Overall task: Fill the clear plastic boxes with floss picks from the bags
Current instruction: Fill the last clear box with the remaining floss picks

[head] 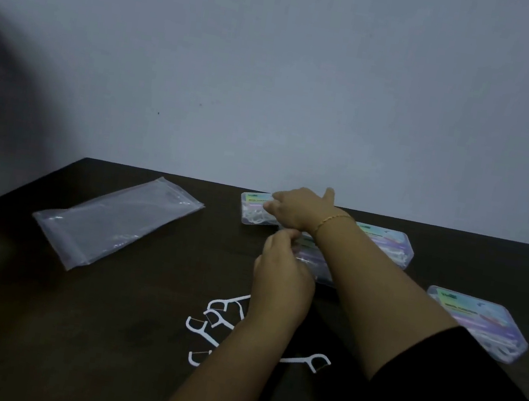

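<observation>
Under the right hand (pixel 301 209), 1 clear box (pixel 254 212) lies lengthwise left-right.

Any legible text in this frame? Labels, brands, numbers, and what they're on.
None can be read.
Far clear plastic box with pastel label: print too blurred.
Right-rear clear plastic box: label print too blurred.
Near-right clear plastic box: dark mark and lines of print, too small and blurred.
Clear plastic zip bag: no print visible.
</observation>
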